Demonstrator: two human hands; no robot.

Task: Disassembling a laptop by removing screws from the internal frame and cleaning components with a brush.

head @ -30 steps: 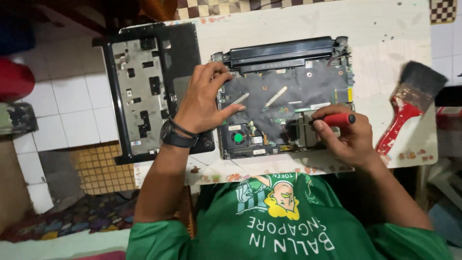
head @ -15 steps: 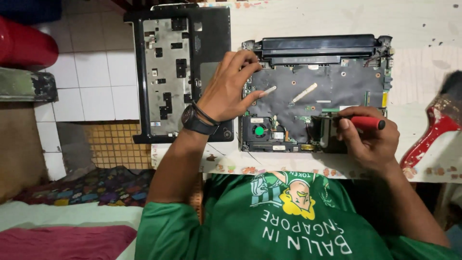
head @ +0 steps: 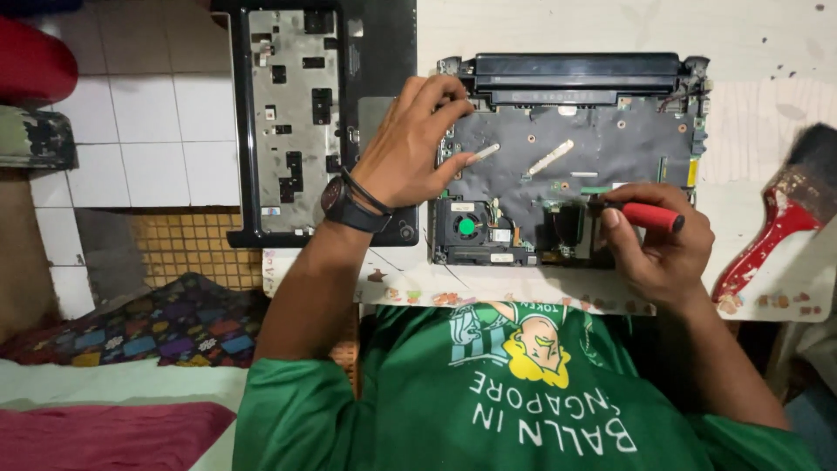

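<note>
In the head view, 1 opened laptop base [head: 567, 166] lay on the pale table [head: 767, 44], its dark board exposed and 1 small fan with a green hub [head: 466, 227] at the near left corner. The left hand [head: 405, 153] rested on the base's left edge, fingers spread and bent, fingertips pressing on the board near the long black battery bar [head: 575, 70]; a dark watch [head: 344, 202] sat on that wrist. The right hand [head: 658, 249] was curled around 1 red-handled screwdriver [head: 649, 215], thumb and fingers pinching the handle, the tip pointing left into the board near a dark recess (the tip itself was too small to make out).

The base looked stiff but fragile: bare circuitry, thin cables and small connectors would not bear pressure, so it would best be held by the plastic frame edges or steadied flat, as the left hand did. It seemed light enough to slide, hence the bracing. The screwdriver handle looked grippy and light.

Just beside the base on the left lay 1 detached black cover panel [head: 305, 113], inner side up and overhanging the table edge. Well apart on the right lay 1 red-handled paintbrush [head: 785, 227].
</note>
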